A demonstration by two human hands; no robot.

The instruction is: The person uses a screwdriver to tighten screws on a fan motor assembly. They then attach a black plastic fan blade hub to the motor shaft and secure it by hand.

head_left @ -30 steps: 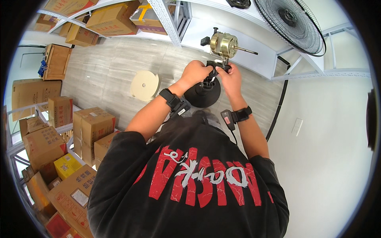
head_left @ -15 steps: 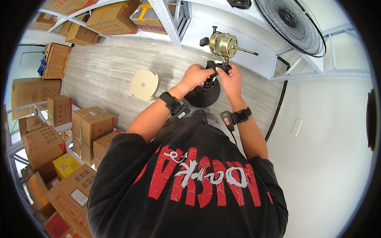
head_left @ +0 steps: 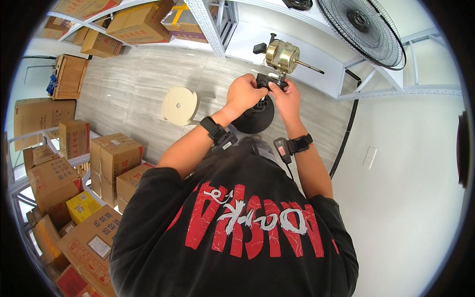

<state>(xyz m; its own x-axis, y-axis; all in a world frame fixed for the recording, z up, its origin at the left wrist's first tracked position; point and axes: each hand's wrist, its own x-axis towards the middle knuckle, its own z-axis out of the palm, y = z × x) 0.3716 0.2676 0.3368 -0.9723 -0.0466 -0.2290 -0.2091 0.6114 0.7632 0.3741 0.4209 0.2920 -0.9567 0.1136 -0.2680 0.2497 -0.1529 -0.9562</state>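
A person's left hand point(head_left: 243, 93) and right hand point(head_left: 288, 100) are clamped around a black housing point(head_left: 266, 80) just below a gold-coloured motor point(head_left: 282, 56), its bare shaft point(head_left: 310, 66) angled to the right above a round black base point(head_left: 257, 120). A black wire fan cage point(head_left: 361, 32) shows near white shelving point(head_left: 420, 92), while a round cream object point(head_left: 179, 105) sits on the grey floor point(head_left: 148, 74) at left.

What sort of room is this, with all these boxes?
Probably a storeroom doubling as a small workroom: brown cardboard boxes crowd grey-white metal shelving, a round black wire-caged fan shows at upper right, and a gold-coloured cylindrical metal motor stands uncovered.
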